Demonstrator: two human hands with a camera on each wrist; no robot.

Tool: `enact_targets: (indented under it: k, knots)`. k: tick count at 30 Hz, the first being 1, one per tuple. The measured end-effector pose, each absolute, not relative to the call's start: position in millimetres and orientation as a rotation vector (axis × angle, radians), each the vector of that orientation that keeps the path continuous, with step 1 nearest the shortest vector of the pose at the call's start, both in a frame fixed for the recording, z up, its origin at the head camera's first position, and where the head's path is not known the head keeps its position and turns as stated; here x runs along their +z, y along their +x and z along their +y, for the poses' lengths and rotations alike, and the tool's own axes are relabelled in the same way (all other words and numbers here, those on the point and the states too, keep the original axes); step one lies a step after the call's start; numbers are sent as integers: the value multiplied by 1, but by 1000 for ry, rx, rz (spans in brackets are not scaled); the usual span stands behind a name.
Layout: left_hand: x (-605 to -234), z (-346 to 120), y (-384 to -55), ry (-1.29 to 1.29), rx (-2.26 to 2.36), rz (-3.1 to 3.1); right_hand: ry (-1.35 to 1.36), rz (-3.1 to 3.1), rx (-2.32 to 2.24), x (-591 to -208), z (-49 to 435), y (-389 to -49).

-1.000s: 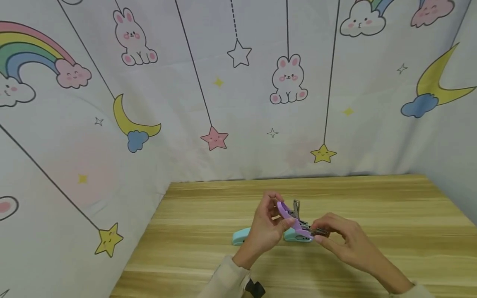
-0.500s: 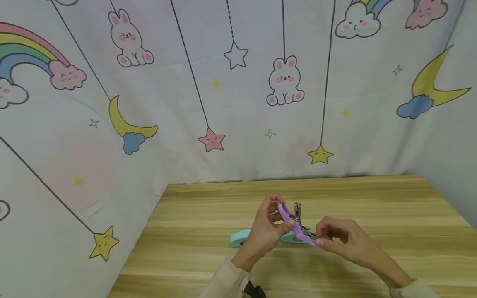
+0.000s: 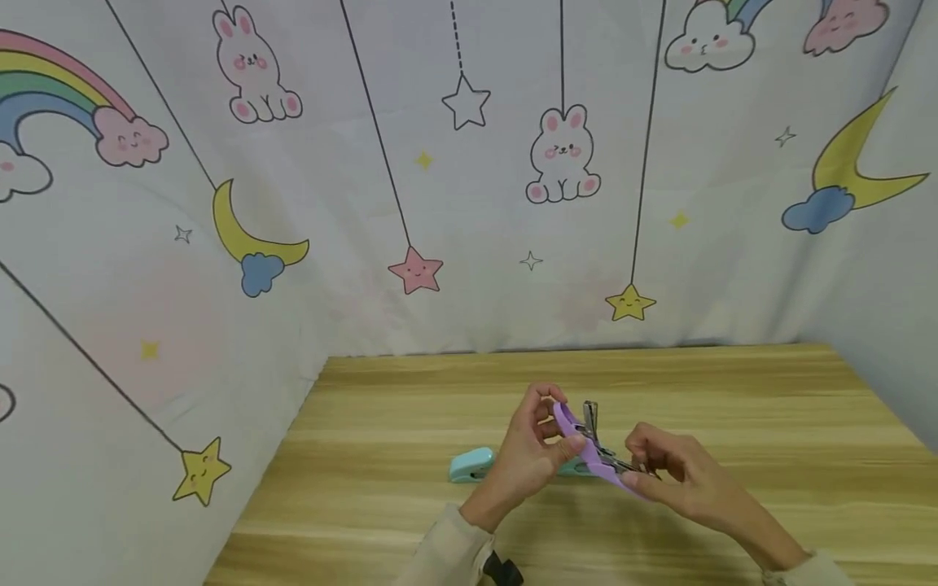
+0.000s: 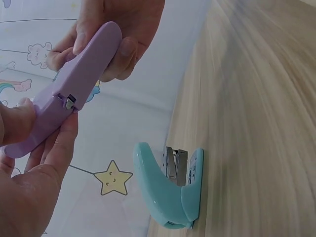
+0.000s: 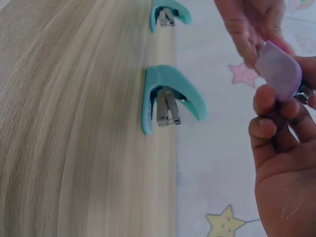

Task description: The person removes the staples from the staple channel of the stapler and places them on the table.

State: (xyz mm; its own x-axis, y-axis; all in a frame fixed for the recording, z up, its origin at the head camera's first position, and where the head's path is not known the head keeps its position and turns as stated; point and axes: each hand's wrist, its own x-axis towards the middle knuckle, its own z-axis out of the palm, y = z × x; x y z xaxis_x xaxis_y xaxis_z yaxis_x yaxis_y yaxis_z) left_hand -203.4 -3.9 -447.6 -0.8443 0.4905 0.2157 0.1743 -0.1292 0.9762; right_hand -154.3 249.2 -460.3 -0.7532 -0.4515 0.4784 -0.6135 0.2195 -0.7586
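A purple stapler (image 3: pixel 595 457) is spread wide open above the table, its metal magazine (image 3: pixel 590 417) sticking up. My left hand (image 3: pixel 523 456) grips one end, with the thumb along its side. At the other end my right hand (image 3: pixel 681 468) pinches the stapler with thumb and curled fingers, beside small metal parts. The left wrist view shows the smooth outer side of the purple stapler (image 4: pixel 74 86) with both hands around it. Behind the left hand, a teal stapler (image 3: pixel 471 465) and a second teal stapler (image 3: pixel 575 468) lie on the table, partly covered in the head view.
Both teal staplers stand with their jaws apart in the right wrist view, the nearer stapler (image 5: pixel 170 96) below the held one. The wooden table (image 3: pixel 396 407) meets a white cloth backdrop (image 3: pixel 484 317) printed with rabbits, stars and moons at its back and left edges.
The purple stapler's right end has dipped and now shows below my right thumb. My right fingers have shifted along the metal parts there. My left hand keeps its grip, moving slightly right.
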Motion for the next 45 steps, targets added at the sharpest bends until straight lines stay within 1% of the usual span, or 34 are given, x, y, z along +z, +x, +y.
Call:
enact_targets:
  k: [7, 11, 15, 20, 23, 28, 30, 38, 45]
  knots:
    - [-444, 0, -204, 740, 2067, 1965, 812, -2304, 1460, -458, 258, -146]
    - [-446, 4, -205, 716, 2070, 1995, 611, -2293, 1406, -454, 260, -143]
    - [-447, 11, -202, 752, 2045, 2027, 440, -2243, 1415, -449, 264, -140]
    - [-449, 30, -196, 785, 2043, 2045, 190, -2231, 1453, -444, 280, -139]
    - [-451, 47, -193, 759, 2043, 2044, 99, -2207, 1525, -447, 293, -138]
    - [-461, 79, -187, 654, 2079, 2011, 71, -2160, 1713, -456, 313, -131]
    - [-465, 90, -186, 619, 2098, 1998, 55, -2234, 1671, -460, 321, -128]
    - [-479, 113, -184, 561, 1991, 2169, -50, -2547, 1226, -485, 343, -114]
    - [-490, 116, -187, 521, 1828, 2352, 159, -2638, 885, -513, 353, -114]
